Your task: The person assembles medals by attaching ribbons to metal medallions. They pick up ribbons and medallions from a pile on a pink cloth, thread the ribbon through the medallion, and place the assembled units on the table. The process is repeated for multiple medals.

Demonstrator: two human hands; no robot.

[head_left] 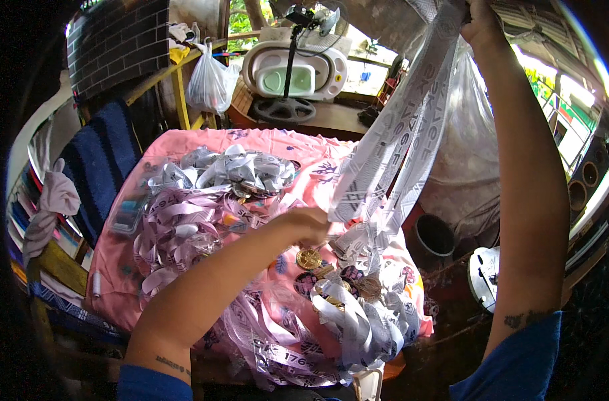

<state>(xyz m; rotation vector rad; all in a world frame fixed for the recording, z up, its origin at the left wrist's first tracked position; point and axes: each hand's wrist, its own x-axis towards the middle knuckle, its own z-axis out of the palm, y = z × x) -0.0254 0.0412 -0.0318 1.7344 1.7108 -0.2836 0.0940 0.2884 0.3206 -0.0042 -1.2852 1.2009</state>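
Note:
My right hand (pixel 481 27) is raised high at the upper right, closed around the top of a bunch of long white printed medal ribbons (pixel 411 113). These hang down taut toward the table. My left hand (pixel 310 227) is closed at the ribbons' lower left edge; its fingertips are partly hidden. Just below it lies a gold medal (pixel 309 258), among other round medals in clear wrapping. White ribbons (pixel 348 317) are heaped near the right edge. Lilac printed ribbons (pixel 277 347) spread along the front, and another lilac pile (pixel 177 220) lies at the left.
A pink patterned cloth (pixel 184 140) covers the table. More white-ribboned medals (pixel 251 167) are piled at the back. Behind stand a fan base (pixel 284 110) and a baby bath (pixel 338 67). A dark bucket (pixel 433 237) is to the right, a blue-draped chair (pixel 107 167) to the left.

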